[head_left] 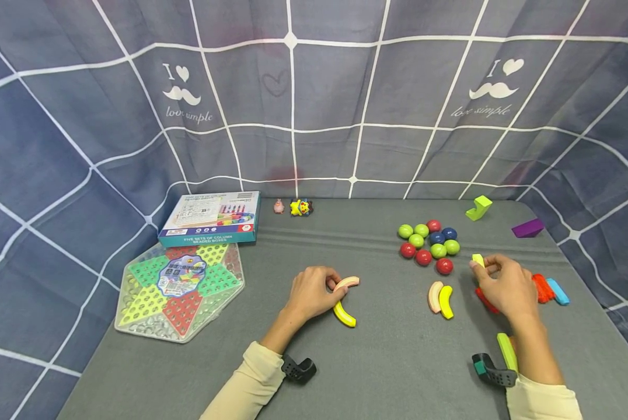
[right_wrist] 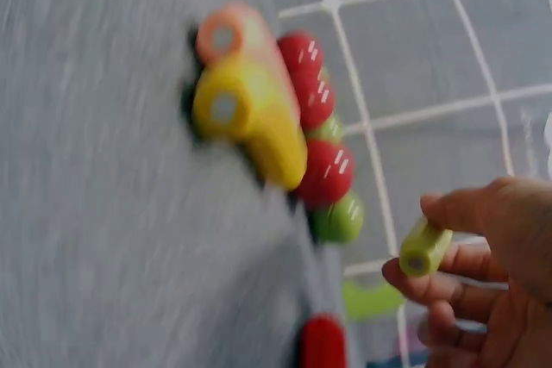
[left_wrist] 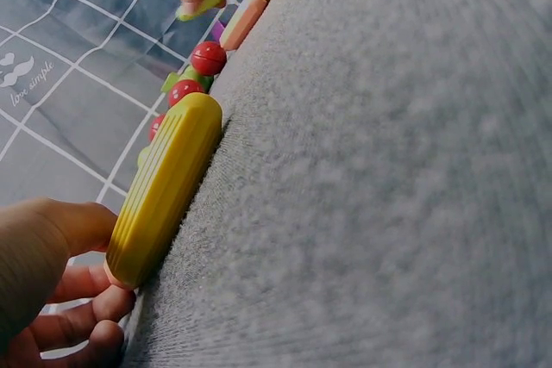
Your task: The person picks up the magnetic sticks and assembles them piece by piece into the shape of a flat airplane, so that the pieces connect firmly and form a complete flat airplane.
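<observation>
My left hand (head_left: 314,291) is at a peach-coloured curved block (head_left: 347,282), its thumb and fingers pinching the near end. A yellow curved block (head_left: 344,315) lies against it, nearest the camera in the left wrist view, where it mostly hides the peach one. Over at the right, my right hand (head_left: 507,286) pinches a small yellow-green block (right_wrist: 424,249) between thumb and fingertips, above the table; a round grey spot marks its end. Left of that hand lie another peach curved block (head_left: 435,297) and yellow curved block (head_left: 445,302), side by side. Red blocks (head_left: 542,288) lie partly behind the right hand.
Red, green and blue balls (head_left: 423,257) cluster at the back right. Beyond them stand a green block (head_left: 479,207) and a purple block (head_left: 527,228). A long green block (head_left: 506,351) lies by the right wrist. A boxed set (head_left: 209,219) and a hexagonal game board (head_left: 180,291) occupy the left.
</observation>
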`<action>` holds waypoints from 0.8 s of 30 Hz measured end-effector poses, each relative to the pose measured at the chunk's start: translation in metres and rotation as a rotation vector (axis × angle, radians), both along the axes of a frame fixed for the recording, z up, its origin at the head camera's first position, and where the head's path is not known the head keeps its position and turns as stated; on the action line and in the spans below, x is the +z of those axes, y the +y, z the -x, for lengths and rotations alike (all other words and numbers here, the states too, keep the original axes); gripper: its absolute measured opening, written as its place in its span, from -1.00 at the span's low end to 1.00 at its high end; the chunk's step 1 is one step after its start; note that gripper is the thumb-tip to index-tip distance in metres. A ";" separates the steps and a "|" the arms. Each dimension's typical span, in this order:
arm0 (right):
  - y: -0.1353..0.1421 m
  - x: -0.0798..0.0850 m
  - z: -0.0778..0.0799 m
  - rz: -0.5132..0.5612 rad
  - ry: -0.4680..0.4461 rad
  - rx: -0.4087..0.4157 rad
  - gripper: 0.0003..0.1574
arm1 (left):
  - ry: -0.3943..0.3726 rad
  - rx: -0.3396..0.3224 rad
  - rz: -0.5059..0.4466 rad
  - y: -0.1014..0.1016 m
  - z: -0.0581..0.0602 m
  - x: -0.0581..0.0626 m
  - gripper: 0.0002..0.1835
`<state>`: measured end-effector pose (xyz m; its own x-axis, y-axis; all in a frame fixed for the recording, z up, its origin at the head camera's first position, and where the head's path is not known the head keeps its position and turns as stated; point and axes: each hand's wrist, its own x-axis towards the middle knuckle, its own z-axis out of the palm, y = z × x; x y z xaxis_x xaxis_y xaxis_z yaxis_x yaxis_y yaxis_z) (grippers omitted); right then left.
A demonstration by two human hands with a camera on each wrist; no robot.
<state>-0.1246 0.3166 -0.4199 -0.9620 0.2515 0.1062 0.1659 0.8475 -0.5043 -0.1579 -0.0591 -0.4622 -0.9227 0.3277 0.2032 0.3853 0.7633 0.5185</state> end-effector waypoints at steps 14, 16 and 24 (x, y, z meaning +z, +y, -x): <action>-0.123 -0.021 0.019 -0.008 0.143 0.619 -0.85 | 0.052 -0.003 0.015 0.000 0.001 -0.002 -0.84; -0.134 -0.027 0.022 -0.032 0.130 0.622 -0.85 | 0.057 -0.005 0.020 0.000 0.001 -0.002 -0.83; -0.151 -0.032 0.029 -0.057 0.081 0.626 -0.82 | 0.054 -0.003 0.040 0.001 0.001 -0.002 -0.84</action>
<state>-0.1533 0.1658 -0.4521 -0.9134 -0.3644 0.1814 -0.4067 0.7975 -0.4456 -0.1587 -0.0581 -0.4638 -0.9099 0.3389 0.2393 0.4138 0.7820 0.4661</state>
